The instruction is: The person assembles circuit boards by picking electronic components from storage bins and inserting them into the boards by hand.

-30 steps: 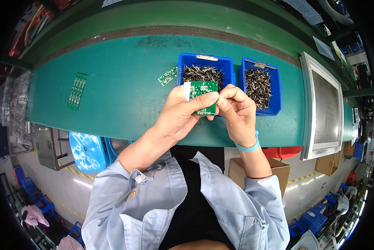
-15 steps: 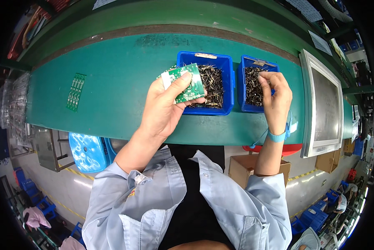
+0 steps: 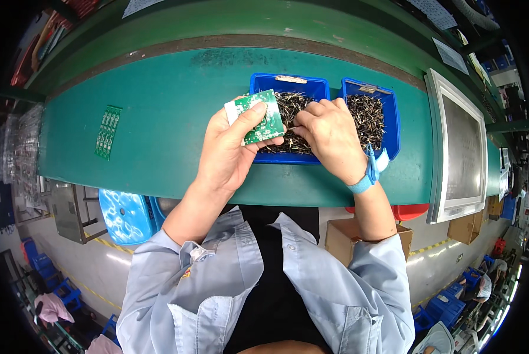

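My left hand [image 3: 228,144] is closed on a green circuit board [image 3: 268,125], its thumb on the upper face and the fingers underneath. The board is tilted above the left side of a blue bin [image 3: 322,84] holding many small dark components with metal leads [image 3: 291,107]. At the board's right edge, my right hand [image 3: 334,140] has thumb and fingertips pinched together. Whatever lies in that pinch is too small and hidden to name. Beside the first bin, a second blue bin [image 3: 396,127] holds similar leaded components [image 3: 367,112]; my right hand covers its left side.
A narrow green board panel [image 3: 107,133] lies on the left of the green worktable [image 3: 170,124]. A grey-framed panel [image 3: 459,144] bounds the right end. Below the table edge are a blue stool [image 3: 124,215] and a cardboard box [image 3: 342,239]. A blue band circles my right wrist.
My right hand has left the right bin and moved left to the board's edge, fingers still pinched. The left hand and its board have shifted slightly left.
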A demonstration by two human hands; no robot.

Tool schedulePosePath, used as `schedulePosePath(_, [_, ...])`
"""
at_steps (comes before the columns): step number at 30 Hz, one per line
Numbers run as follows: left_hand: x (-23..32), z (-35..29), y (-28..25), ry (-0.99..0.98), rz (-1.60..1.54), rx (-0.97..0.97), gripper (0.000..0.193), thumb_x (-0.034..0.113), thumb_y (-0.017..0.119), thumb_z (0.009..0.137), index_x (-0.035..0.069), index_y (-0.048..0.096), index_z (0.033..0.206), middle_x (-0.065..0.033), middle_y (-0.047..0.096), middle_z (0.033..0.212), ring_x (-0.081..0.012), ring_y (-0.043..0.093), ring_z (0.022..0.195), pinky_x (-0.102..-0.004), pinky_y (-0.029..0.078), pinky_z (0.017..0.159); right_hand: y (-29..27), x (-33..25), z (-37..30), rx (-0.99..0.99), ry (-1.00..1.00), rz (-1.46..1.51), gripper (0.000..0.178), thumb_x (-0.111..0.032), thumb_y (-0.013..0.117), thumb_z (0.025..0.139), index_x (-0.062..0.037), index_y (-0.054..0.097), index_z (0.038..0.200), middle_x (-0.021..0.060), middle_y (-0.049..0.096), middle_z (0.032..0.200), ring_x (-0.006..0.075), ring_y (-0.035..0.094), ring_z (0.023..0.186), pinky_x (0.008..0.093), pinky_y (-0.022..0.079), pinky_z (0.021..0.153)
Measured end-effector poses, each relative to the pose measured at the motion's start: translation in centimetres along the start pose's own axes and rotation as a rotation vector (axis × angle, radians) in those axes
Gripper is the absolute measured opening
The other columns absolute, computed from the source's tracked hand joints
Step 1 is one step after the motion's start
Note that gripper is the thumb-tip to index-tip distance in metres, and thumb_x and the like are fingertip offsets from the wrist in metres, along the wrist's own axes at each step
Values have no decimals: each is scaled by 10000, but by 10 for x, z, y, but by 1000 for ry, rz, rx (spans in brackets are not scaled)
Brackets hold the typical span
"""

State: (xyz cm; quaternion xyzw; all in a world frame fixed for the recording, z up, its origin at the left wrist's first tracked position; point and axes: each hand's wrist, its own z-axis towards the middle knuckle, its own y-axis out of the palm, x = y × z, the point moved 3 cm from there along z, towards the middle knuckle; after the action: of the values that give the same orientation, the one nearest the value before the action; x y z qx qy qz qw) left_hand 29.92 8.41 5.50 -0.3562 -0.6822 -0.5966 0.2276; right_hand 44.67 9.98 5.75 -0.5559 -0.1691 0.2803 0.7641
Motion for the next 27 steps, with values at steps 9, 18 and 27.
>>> schedulePosePath(9, [-2, 2, -1, -1, 0, 6, 183, 80, 519, 824, -64, 495, 935, -144, 584, 737, -178, 601, 646, -221, 504, 509, -8, 10, 2, 119, 100, 595, 59, -6, 559, 722, 12, 546, 777, 87, 555, 644, 245, 509, 516, 301, 391, 542])
schedulePosePath(18, [-2, 1, 4, -28, 14, -5, 184, 78, 517, 822, -56, 481, 943, -127, 566, 757, -165, 576, 623, -219, 487, 496, -6, 15, -2, 163, 56, 651, 102, 36, 562, 686, 10, 561, 784, 88, 543, 727, 230, 506, 583, 303, 412, 543])
schedulePosePath(27, [-3, -2, 3, -24, 42, 35, 209, 77, 517, 821, -43, 454, 981, -122, 549, 799, -161, 572, 631, -212, 479, 487, -8, 10, -1, 130, 71, 693, 113, 29, 571, 696, 7, 554, 806, 80, 555, 755, 228, 532, 649, 290, 431, 588])
